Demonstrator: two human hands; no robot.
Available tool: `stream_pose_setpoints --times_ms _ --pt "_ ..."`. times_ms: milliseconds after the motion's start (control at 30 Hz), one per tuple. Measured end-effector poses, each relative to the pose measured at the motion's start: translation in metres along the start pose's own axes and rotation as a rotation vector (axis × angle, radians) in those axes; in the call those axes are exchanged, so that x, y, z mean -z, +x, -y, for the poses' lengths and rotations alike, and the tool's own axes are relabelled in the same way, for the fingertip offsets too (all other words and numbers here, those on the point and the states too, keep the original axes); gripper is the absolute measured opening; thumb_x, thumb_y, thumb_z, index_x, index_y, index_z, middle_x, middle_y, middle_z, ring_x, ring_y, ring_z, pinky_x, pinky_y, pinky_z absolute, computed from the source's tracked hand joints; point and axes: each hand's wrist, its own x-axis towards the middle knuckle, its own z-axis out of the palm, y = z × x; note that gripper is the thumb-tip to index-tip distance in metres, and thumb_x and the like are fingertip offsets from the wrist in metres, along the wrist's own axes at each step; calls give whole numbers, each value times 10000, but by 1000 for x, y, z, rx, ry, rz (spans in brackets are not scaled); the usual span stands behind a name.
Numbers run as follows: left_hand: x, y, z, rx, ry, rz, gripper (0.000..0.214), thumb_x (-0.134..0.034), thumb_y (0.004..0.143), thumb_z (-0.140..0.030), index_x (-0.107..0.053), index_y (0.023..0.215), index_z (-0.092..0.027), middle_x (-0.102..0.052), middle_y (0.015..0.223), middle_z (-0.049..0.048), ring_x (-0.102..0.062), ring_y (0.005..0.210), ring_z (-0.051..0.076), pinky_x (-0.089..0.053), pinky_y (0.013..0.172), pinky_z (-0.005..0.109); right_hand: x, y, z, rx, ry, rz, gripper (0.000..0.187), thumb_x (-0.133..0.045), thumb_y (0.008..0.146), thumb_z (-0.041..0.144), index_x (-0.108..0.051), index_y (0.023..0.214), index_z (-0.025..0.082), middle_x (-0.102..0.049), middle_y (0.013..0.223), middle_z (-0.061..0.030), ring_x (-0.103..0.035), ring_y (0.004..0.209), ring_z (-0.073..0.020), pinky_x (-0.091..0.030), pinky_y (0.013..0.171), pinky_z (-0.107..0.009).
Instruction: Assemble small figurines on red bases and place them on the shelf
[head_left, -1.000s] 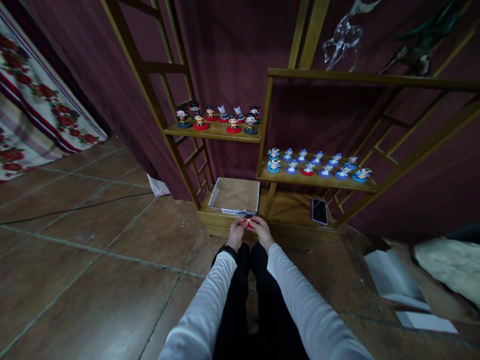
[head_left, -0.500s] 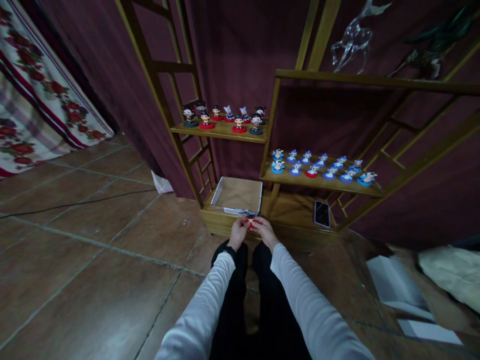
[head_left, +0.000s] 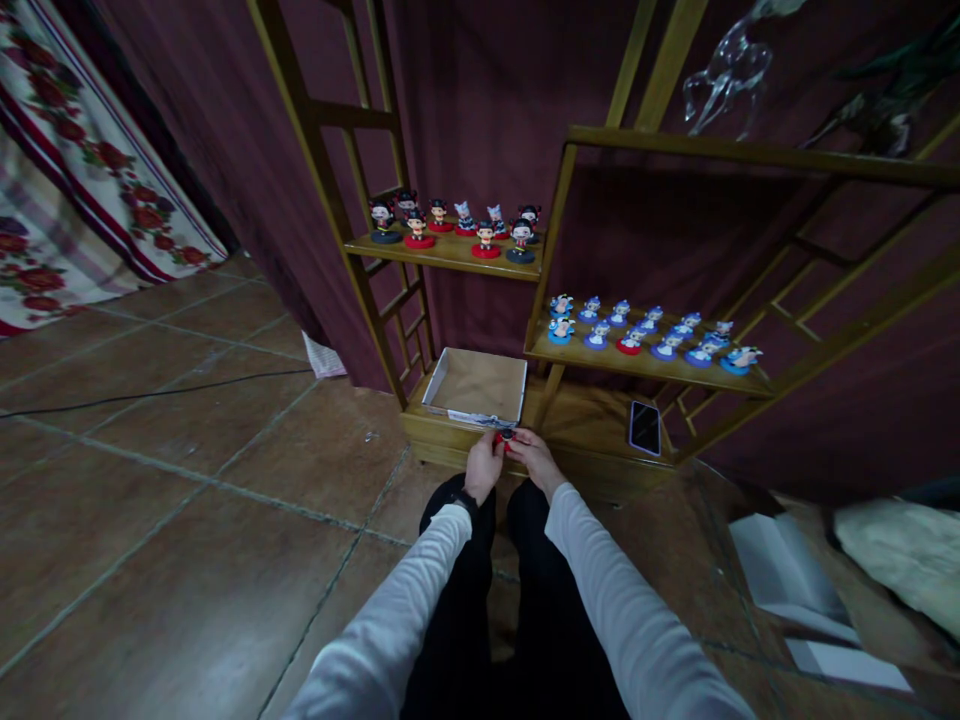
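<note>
A small figurine [head_left: 507,438] with a dark top and a red base is held between my two hands, in front of the cabinet. My left hand [head_left: 484,465] grips it from the left, and my right hand [head_left: 534,455] has its fingers on the right side. Parts of the figurine are covered by my fingers. Just beyond my hands sits a shallow cardboard box [head_left: 448,412] with white sides and a bare brown bottom. Several dark-haired figurines [head_left: 486,238] on red or dark bases stand on the upper left shelf.
Several blue and purple figurines [head_left: 596,336] line the lower right shelf [head_left: 645,370]. Below them lies a phone [head_left: 645,427]. A glass deer [head_left: 731,75] stands on the top right shelf. White packaging [head_left: 787,570] lies on the floor at right, and a black cable [head_left: 150,395] runs at left.
The figurine between my hands has turned, showing more of its dark top. My hands stay in front of the box, and the whole view has shifted slightly.
</note>
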Motion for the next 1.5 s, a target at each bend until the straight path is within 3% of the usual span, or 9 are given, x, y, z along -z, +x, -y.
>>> stream_pose_setpoints --times_ms 300,567,933,1100,1267,1367,1500 --pt "7 -6 -7 -217 446 126 352 -478 837 -288 -530 1149 -135 -591 1010 166 -551 971 243 -366 865 295 -3 -3 7 -11 41 10 348 -733 558 267 -628 887 226 -662 933 -17 -603 852 -158 -466 792 -310" --pt "5 -9 -5 -361 646 159 408 -406 864 -258 -475 1234 -103 -576 997 181 -533 960 261 -339 880 347 4 1 6 -26 62 30 388 -736 551 234 -623 922 252 -660 950 1 -602 866 -151 -470 808 -323" --pt "4 -15 -6 -456 824 195 486 -379 855 -172 -363 1333 -85 -562 1016 187 -518 954 259 -336 871 367 13 3 5 -38 30 47 403 -731 552 210 -640 942 253 -663 993 -11 -609 878 -160 -481 794 -307" --pt "6 -17 -5 -395 677 164 484 -427 852 -227 -389 1317 -97 -570 1040 175 -520 988 246 -331 892 337 13 1 8 -38 22 48 434 -738 551 221 -636 971 259 -668 984 -9 -620 855 -160 -490 788 -316" --pt "8 -5 5 -167 281 79 440 -576 774 -364 -556 1162 -159 -637 904 124 -586 835 217 -403 740 265 12 -2 10 -38 53 73 441 -744 553 227 -634 979 249 -669 1001 -17 -621 894 -170 -486 803 -318" --pt "7 6 12 -62 22 130 306 -609 740 -370 -660 956 -158 -647 731 78 -586 675 185 -414 639 252 10 -1 11 -50 42 73 430 -745 556 239 -633 971 242 -675 994 -19 -621 900 -176 -487 803 -325" --pt "3 15 18 97 -314 233 239 -639 697 -351 -684 792 -136 -632 614 39 -550 542 133 -402 535 222 8 0 9 -68 31 87 411 -749 556 243 -637 951 231 -683 976 -17 -631 861 -166 -493 790 -312"
